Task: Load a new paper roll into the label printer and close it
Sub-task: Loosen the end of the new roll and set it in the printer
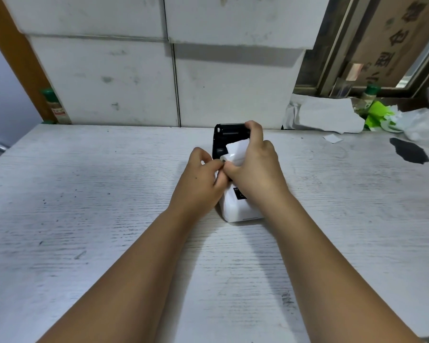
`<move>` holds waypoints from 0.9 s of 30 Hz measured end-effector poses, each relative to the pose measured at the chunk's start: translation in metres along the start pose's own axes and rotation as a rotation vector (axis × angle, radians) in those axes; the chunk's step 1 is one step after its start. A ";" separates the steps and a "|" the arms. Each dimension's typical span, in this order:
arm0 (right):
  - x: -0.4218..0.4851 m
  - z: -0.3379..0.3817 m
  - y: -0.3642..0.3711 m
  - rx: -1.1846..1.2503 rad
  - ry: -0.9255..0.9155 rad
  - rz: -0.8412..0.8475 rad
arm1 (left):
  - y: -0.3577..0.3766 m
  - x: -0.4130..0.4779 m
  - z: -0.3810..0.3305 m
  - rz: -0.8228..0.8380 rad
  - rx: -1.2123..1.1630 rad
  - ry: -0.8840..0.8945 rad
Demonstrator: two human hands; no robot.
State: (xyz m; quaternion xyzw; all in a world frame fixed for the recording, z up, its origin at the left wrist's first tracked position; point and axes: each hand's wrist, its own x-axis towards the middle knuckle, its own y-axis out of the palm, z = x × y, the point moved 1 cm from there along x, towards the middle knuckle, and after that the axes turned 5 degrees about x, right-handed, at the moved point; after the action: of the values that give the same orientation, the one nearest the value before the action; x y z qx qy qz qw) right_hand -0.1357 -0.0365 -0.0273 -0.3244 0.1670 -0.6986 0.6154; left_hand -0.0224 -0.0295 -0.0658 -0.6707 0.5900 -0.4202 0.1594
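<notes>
A small white label printer [238, 209] sits at the middle of the white table [84, 194], its black lid [229, 131] swung open toward the wall. A white paper roll [238, 152] is over the open bay, partly hidden by my fingers. My right hand [255, 167] wraps over the roll from the right, one finger resting on the lid's edge. My left hand [203, 179] pinches at the roll's near left end, fingertips meeting my right thumb. The bay's inside is mostly hidden.
White boxes [174, 78] are stacked against the table's back edge behind the printer. At the back right lie crumpled white paper [327, 117], green packaging [377, 115], a plastic bag [424, 127], a small label scrap [332, 138] and a dark patch [409, 151]. A green-capped bottle [55, 105] stands at the back left.
</notes>
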 end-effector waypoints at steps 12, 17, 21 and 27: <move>0.000 -0.008 -0.007 -0.357 0.064 0.020 | 0.001 0.001 0.001 0.029 -0.013 -0.115; 0.001 -0.011 -0.009 -0.283 0.184 0.059 | 0.002 0.002 0.003 -0.007 -0.060 -0.113; 0.002 -0.013 -0.009 -0.208 0.226 0.096 | 0.004 0.003 0.006 -0.010 -0.123 -0.134; 0.003 -0.018 -0.012 -0.151 0.246 0.145 | 0.007 0.006 0.007 0.033 -0.163 -0.156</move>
State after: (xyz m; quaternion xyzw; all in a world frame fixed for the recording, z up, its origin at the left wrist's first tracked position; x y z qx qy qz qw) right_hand -0.1568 -0.0396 -0.0319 -0.2687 0.3161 -0.6722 0.6132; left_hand -0.0217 -0.0388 -0.0728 -0.7023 0.6190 -0.3147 0.1566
